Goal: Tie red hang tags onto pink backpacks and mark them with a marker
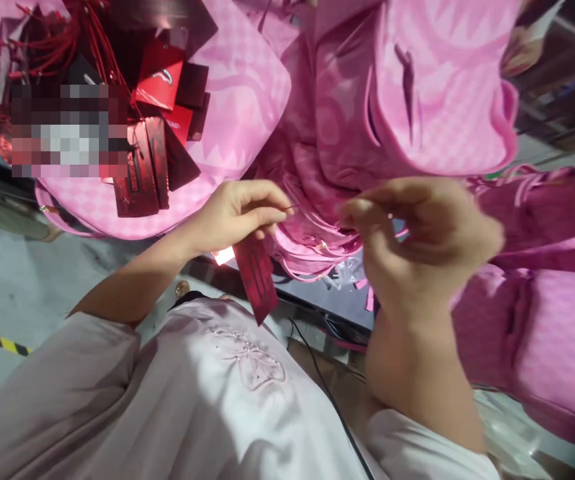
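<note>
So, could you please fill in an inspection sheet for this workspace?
Surface: dark tabletop, partly covered by pink bags.
Job's things: dark red tag hanging below the left hand; tag pile on a bag, upper left.
Clutter: clear plastic beside the bags.
Hands: left hand pinches what looks like a thin cord; right hand's thumb and forefinger meet, hold unclear.
Cables: black cable running along the shirt.
Surroundings: another person's hand, upper right; striped floor tape, left.

Blurred right hand (425, 233) (fingers (392, 191) too)
</note>
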The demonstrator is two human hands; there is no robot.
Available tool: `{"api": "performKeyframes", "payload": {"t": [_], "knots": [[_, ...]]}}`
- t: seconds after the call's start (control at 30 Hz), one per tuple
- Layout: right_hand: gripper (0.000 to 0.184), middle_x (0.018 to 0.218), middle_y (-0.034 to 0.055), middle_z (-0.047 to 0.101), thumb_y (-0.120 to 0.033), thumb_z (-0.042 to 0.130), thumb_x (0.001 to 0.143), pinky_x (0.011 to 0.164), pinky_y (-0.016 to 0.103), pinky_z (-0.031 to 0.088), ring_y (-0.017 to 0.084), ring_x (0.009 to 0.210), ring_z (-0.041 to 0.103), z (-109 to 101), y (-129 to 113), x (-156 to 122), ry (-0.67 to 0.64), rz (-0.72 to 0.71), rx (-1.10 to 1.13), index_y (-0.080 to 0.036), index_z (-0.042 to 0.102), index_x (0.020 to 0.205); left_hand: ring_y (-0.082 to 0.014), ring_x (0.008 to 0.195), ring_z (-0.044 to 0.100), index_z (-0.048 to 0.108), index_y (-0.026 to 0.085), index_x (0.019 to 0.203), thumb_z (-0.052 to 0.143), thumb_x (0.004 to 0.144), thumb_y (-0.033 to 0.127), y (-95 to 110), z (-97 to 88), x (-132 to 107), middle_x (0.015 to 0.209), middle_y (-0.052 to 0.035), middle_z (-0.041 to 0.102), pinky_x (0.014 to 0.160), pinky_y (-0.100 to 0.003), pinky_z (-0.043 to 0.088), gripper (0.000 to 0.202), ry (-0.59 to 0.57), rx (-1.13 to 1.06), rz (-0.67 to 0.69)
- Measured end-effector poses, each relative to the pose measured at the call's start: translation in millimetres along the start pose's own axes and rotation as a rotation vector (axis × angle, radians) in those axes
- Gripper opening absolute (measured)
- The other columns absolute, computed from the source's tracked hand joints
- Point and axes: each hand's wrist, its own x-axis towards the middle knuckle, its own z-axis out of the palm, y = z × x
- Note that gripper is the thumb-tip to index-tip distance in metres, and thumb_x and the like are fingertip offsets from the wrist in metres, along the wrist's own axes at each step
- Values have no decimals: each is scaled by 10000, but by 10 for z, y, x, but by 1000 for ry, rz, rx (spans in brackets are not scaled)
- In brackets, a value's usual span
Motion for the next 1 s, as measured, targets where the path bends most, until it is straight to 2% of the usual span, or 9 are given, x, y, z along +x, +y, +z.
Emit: {"api": "performKeyframes", "payload": {"t": [0.07,0.17,0.2,0.27,0.4,0.5,0.6,0.7,1.0], "knots": [[127,856,16,694,-352,649,917,676,352,531,184,723,672,269,248,-223,-97,42,59,-259,635,1001,-94,592,627,701,170,943,612,899,315,-286,-37,-174,694,3,664,536,-196,499,176,52,-7,-65],[260,896,33,714,-360,559,951,698,333,551,199,772,699,936,698,-736,-373,359,207,-229,577,1174,-81,536,571,709,170,893,593,883,305,-672,-110,-549,669,10,656,510,-192,454,178,174,93,-214],[221,888,47,719,-312,544,942,718,335,552,209,786,702,1187,848,-924,-496,473,182,-208,597,1129,-84,538,569,710,172,879,576,885,303,-774,-125,-687,675,9,663,517,-195,450,188,201,147,-274],[302,1071,92,719,-212,628,853,870,351,529,243,991,690,1653,1116,-1262,-669,643,26,-200,623,1155,-101,585,599,712,183,889,532,892,300,-930,-138,-952,717,4,689,560,-203,463,215,195,248,-408],[368,1083,212,700,-186,521,896,935,426,491,322,1068,664,2237,1493,-1640,-668,878,-146,-98,588,1247,-114,629,623,697,209,925,480,909,342,-1108,-144,-1333,765,14,696,604,-208,483,255,187,263,-621],[327,997,229,701,-239,527,901,903,421,499,329,1019,672,2414,1644,-1788,-637,1009,-184,-75,608,1172,-109,577,587,684,212,897,478,906,375,-1221,-179,-1443,741,16,682,576,-213,464,263,218,254,-658],[328,898,105,715,-229,586,846,802,336,528,242,860,690,2489,1685,-1971,-634,1043,-73,-152,593,1165,-110,574,591,682,217,947,463,906,377,-1351,-240,-1426,740,17,686,583,-217,460,275,151,281,-680],[337,815,28,692,-233,523,857,669,273,531,170,670,655,2489,1696,-2168,-589,1093,50,-171,552,1187,-110,605,617,686,216,982,438,917,379,-1467,-312,-1338,763,16,695,603,-213,463,304,78,320,-684],[467,780,24,669,-281,565,840,524,242,500,137,513,577,2401,1802,-2353,-325,1291,201,-120,477,1269,-125,603,606,705,202,972,467,900,424,-1586,-353,-1062,781,-2,712,579,-210,446,334,7,379,-658]]}}
